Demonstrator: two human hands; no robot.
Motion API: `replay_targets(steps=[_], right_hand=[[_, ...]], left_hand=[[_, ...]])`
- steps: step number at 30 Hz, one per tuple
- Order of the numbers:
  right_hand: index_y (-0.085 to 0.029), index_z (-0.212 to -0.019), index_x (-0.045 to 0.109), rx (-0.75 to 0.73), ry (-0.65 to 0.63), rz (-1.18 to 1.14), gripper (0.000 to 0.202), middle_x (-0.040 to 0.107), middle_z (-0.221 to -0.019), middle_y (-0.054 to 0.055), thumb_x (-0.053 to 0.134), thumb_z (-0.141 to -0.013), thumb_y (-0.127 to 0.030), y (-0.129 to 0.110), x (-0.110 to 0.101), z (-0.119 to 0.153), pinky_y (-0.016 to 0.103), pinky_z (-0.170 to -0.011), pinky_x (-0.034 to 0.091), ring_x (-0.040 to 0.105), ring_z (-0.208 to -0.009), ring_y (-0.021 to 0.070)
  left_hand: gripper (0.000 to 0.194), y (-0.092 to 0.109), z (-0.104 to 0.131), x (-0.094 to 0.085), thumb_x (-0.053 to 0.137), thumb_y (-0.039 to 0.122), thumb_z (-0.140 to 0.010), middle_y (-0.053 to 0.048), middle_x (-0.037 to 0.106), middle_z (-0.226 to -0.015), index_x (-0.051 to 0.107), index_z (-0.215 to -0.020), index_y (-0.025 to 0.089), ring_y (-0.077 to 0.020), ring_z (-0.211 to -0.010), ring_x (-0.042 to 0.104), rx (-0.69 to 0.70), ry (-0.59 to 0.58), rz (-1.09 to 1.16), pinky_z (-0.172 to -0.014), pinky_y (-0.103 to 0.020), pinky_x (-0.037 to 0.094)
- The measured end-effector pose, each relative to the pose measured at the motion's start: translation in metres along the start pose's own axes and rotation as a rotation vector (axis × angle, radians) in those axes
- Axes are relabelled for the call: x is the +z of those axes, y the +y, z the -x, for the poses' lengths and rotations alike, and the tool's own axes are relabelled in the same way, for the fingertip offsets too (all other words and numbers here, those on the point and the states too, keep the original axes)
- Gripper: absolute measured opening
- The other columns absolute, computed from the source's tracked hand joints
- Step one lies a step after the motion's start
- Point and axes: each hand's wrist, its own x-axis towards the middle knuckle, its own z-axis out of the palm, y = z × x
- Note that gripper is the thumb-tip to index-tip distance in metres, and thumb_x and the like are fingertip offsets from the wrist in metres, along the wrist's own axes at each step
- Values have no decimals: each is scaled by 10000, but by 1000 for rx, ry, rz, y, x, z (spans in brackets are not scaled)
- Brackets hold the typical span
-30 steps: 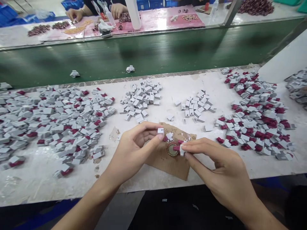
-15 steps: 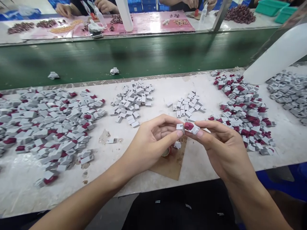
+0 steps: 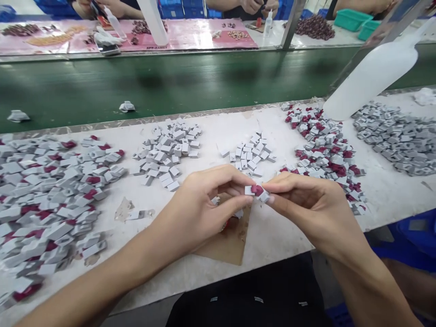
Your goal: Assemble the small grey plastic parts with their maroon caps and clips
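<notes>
My left hand [image 3: 207,204] pinches a small grey block [image 3: 250,190] between thumb and index finger. Against the block sits a maroon and grey piece [image 3: 260,193], gripped by the fingertips of my right hand [image 3: 309,204]. The two parts touch each other. Beneath my left hand lies a brown board [image 3: 235,247], with a round red item partly hidden by the fingers. Beyond my hands are a small pile of grey blocks [image 3: 252,152] and a larger one [image 3: 166,147].
Mixed grey and maroon pieces lie in heaps at left [image 3: 57,195] and right [image 3: 330,150]. Grey parts [image 3: 398,136] are farther right. A white bottle [image 3: 371,77] leans at the back right. Behind runs a green belt [image 3: 211,81]; people work across it.
The grey block and the maroon and grey piece, apart or barely touching before, now meet end to end. The view has shifted right, so the surroundings appear farther left.
</notes>
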Motion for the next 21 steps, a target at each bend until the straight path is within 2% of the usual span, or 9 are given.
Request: replay_targets(steps=[4,9,13,15,18,20,21], right_hand=[[-345,-1045,948,-35,54,105,155,894,-1047,42,910,-979,-210,-2,-11,2,351,-814,733,846,-983,247],[-349,-1023,934,-89,177,186,166,876,-1046,39,890,-978,-195,-4,-14,7,376,-822,725,829,-968,255],[-330,-1047,933,-85,131,152,172,869,-1027,41,868,-989,-182,-4,-16,5,342,-809,711,826,-981,239],[-312,-1061,933,-65,95,95,149,867,-1011,38,875,-988,-196,-2,-18,-2,317,-776,707,830,-945,220],[-279,-1085,923,-49,113,65,105,879,-1021,43,884,-989,-261,3,-24,-17,321,-763,718,845,-915,215],[-253,-1119,910,-51,124,154,155,891,-1047,61,877,-994,-338,6,-32,-32,354,-774,733,857,-929,238],[-243,-1158,900,-60,131,274,207,895,-1065,70,855,-1009,-379,7,-37,-42,370,-775,737,859,-940,249]], left_hand=[[56,4,-16,5,833,224,-985,-31,866,-1026,856,-1011,267,-249,-964,845,-13,-70,6,-826,-351,718],[119,2,-27,13,790,178,-996,-53,863,-1083,853,-1071,245,-238,-996,820,66,-71,2,-926,-374,699],[92,2,-34,11,808,215,-993,-39,861,-1061,854,-1060,258,-233,-952,814,79,-118,-18,-879,-365,692],[76,2,-40,9,808,238,-997,-31,863,-1040,851,-1054,264,-227,-905,809,64,-136,-28,-850,-366,687],[120,0,-58,7,789,244,-1009,-31,865,-1028,843,-1115,261,-225,-903,804,86,-146,-42,-856,-372,673],[160,-2,-76,7,794,256,-1006,-38,864,-1051,831,-1161,253,-225,-936,801,146,-145,-60,-880,-375,663],[164,-4,-88,6,797,268,-1003,-41,862,-1058,827,-1164,250,-226,-943,797,173,-143,-81,-890,-380,659]])
